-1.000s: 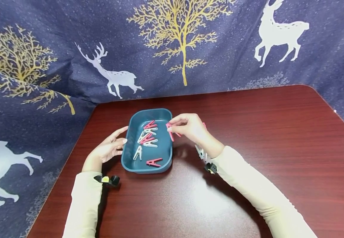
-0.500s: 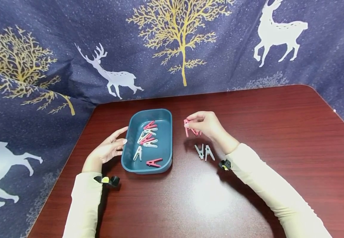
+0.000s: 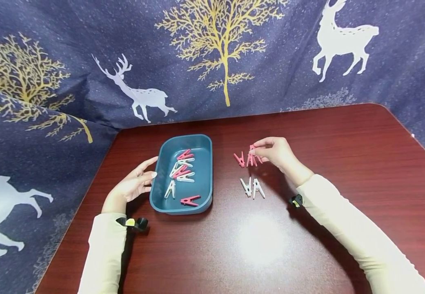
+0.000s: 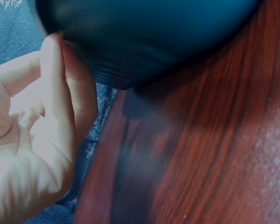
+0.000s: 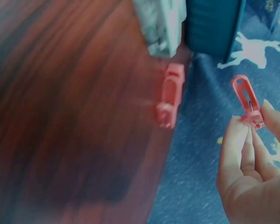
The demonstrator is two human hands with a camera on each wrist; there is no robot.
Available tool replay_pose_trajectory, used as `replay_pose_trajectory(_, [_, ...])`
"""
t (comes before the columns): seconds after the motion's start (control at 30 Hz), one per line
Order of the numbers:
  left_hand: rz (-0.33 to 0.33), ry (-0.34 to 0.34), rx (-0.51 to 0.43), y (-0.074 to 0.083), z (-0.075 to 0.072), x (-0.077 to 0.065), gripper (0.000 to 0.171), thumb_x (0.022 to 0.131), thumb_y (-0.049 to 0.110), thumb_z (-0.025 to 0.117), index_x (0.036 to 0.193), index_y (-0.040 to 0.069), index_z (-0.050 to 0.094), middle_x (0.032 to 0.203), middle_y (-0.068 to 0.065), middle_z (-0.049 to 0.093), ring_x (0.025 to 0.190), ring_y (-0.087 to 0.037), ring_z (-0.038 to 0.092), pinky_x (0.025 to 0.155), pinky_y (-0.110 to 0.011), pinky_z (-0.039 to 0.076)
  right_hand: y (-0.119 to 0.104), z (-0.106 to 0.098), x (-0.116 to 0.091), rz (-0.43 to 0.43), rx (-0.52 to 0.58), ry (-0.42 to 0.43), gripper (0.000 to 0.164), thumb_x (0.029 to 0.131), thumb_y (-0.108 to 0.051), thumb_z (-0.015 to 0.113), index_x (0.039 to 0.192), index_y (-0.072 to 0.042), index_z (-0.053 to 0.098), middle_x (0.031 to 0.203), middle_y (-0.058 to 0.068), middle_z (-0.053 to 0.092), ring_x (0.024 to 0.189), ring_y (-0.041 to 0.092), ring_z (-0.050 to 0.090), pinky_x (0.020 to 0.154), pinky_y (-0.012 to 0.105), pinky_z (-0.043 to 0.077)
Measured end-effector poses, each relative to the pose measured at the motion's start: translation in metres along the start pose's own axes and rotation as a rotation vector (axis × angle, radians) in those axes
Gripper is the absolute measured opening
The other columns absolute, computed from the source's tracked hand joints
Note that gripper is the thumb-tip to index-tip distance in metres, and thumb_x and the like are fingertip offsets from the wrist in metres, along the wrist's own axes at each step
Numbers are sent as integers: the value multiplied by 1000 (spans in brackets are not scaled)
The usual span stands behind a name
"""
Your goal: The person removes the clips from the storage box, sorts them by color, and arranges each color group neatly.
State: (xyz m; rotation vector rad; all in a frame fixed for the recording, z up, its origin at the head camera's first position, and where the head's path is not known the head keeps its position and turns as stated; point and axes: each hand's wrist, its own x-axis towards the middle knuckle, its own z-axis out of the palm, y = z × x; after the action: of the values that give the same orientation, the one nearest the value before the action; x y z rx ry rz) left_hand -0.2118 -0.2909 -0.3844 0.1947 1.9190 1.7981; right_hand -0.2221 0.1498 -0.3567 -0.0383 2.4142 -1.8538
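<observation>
My left hand (image 3: 133,183) rests against the left side of a blue plastic bin (image 3: 157,207), its fingertips at the wall in the left wrist view. Red and white clothespins lie scattered inside the bin. To the bin's right, my right hand (image 3: 276,153) pinches a red clothespin (image 5: 248,103) between thumb and fingertips. Below the pinched one, another red clothespin (image 5: 170,95) lies on the table in the right wrist view. In the head view, a red clothespin (image 3: 239,159) lies left of my fingertips. Two white clothespins (image 3: 247,187) lie side by side nearer me.
The dark red wooden table (image 3: 205,253) reaches back to a blue cloth (image 3: 271,73) printed with deer and trees. Black cameras (image 3: 141,223) sit on both wrists.
My right hand has moved right, away from the bin's right rim, carrying the red clothespin toward the other red ones. The left hand and the bin have stayed in place.
</observation>
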Motion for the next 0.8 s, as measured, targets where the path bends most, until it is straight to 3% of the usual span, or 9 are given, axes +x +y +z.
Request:
replay_pose_trajectory(0.33, [-9, 2, -22, 4, 4, -4, 60, 100, 3, 41, 152, 19, 15, 94, 7, 70, 90, -12, 67, 80, -31, 55, 14, -11, 7, 27, 2, 11, 37, 83, -5, 70, 111, 16, 60, 74, -7, 67, 63, 2, 62, 60, 18, 54])
replay_pose_trajectory(0.8, [19, -13, -10, -2, -1, 1, 59, 101, 3, 41, 152, 21, 16, 94, 8, 69, 91, -13, 68, 81, -32, 55, 25, -20, 16, 95, -46, -13, 35, 86, -5, 67, 112, 17, 58, 71, -5, 66, 61, 6, 63, 59, 26, 56])
